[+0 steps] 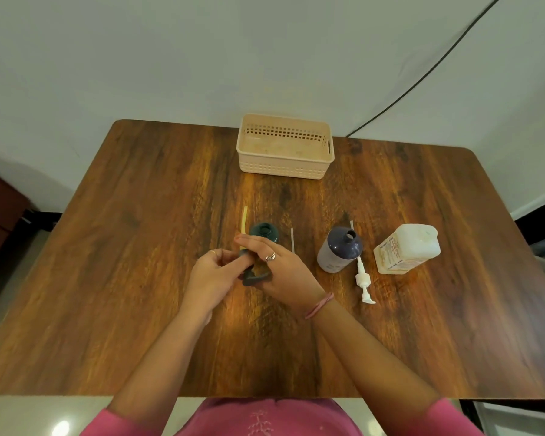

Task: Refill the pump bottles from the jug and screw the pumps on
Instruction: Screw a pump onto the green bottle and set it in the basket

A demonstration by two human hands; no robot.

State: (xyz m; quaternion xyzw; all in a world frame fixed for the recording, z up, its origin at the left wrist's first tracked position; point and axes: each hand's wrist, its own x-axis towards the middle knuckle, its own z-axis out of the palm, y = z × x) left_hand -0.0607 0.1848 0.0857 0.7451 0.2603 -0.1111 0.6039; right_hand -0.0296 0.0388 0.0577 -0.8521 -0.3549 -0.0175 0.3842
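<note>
Both forearms reach forward, converging mid-table; left hand (209, 272) and right hand (283, 269) curled together, fingertips touching.

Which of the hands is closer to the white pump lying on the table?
Right. The right hand lies just left of the white pump, with bare table between them. The left hand is farther off, beyond the right hand; both hold a dark pump.
</note>
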